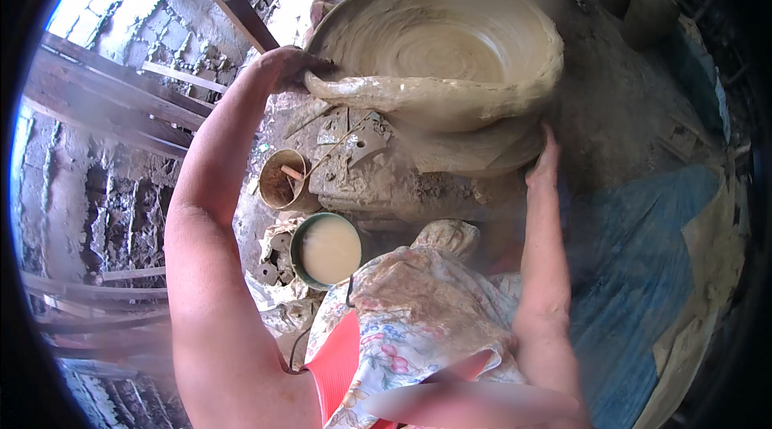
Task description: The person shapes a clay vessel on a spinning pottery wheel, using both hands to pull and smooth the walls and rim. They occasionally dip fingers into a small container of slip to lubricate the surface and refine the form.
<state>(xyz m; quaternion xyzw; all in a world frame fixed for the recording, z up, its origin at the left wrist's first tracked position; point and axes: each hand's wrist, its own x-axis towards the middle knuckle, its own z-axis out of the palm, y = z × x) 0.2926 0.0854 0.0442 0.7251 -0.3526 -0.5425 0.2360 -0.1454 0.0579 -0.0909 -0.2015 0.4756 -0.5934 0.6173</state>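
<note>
A large, wide wet clay bowl [438, 43] with a ringed inside and thick uneven rim rests on a grey-brown support [474, 151] at top centre. My left hand [293, 67] is at the bowl's left rim, fingers closed round it and partly hidden by clay. On the right, lower down, my right hand [544, 157] grips the edge of the support just under the bowl, its fingertips partly out of sight. Below the bowl stand a container [273, 192] with a short stick in it and a green bucket [330, 248] of cloudy beige liquid.
Wooden boards [121, 99] and a rough block wall [96, 196] line the left, with a beam [225, 3] angled near my left hand. Dark upright clay forms [647, 15] stand at back right. A blue sheet [627, 284] lies at my right. A clay-stained floral cloth covers my lap.
</note>
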